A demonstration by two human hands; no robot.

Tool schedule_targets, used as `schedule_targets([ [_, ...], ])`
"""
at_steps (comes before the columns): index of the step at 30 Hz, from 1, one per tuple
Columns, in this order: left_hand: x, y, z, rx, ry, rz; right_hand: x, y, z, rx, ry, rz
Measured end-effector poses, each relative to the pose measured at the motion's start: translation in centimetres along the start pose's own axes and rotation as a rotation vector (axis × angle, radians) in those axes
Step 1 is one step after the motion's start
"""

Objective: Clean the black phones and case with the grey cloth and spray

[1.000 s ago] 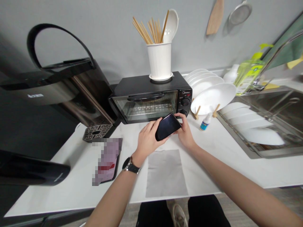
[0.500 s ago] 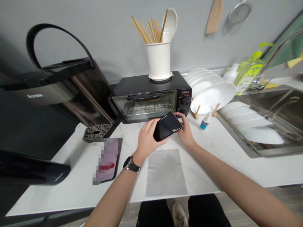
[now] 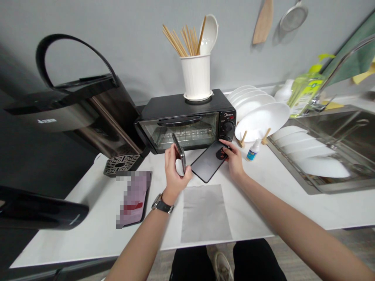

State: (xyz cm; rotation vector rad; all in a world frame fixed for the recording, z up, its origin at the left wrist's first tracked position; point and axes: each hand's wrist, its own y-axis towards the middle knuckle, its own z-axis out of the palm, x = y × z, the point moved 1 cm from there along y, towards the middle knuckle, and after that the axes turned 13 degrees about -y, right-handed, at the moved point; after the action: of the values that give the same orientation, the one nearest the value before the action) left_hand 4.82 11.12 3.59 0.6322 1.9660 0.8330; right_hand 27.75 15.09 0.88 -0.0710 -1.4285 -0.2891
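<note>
My left hand [image 3: 175,166], with a dark-strapped watch [image 3: 162,203] on its wrist, grips a phone [image 3: 179,152] turned nearly edge-on. In my right hand [image 3: 234,160] is a thin dark phone case [image 3: 206,162], held by its upper right corner, where a round black part with reddish marks shows. The phone and the case are apart, in front of the toaster oven [image 3: 184,103]. Below them on the white counter lies a flat grey cloth [image 3: 206,214]. A small white spray bottle [image 3: 253,150] with a blue label stands right of my right hand.
Another phone [image 3: 134,199], its screen pixelated, lies at left near a black drink machine [image 3: 96,113]. White plates [image 3: 260,121] stand in a rack beside the oven. At right is a sink [image 3: 310,183] with bowls and a green soap bottle [image 3: 307,89]. The oven carries a chopstick cup [image 3: 197,76].
The phone, held in both hands before, has come apart from its case. My left hand has tilted the phone up on edge to the left; my right hand keeps the case.
</note>
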Motion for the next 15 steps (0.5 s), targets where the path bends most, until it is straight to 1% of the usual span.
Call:
schedule_targets([
  [3,-0.5,0.8,0.1,-0.041,-0.060,-0.052,0.4,-0.1,-0.1,-0.004,0.024,-0.016],
  [6,-0.5,1.2,0.4,0.006,-0.032,-0.144,1.2,-0.7,0.0,0.050,0.022,-0.006],
  [8,-0.1,1.2,0.8,0.067,-0.018,-0.195,1.8,-1.1,-0.1,0.084,0.020,0.001],
  [11,0.5,1.0,1.3,0.192,0.017,-0.255,2.3,-1.3,-0.2,0.103,0.023,-0.001],
  [13,0.7,0.7,1.6,0.281,0.046,-0.268,2.4,-1.2,-0.3,0.102,0.027,-0.008],
  [15,0.8,0.5,1.8,0.368,0.078,-0.252,2.3,-0.9,-0.4,0.097,0.032,-0.015],
])
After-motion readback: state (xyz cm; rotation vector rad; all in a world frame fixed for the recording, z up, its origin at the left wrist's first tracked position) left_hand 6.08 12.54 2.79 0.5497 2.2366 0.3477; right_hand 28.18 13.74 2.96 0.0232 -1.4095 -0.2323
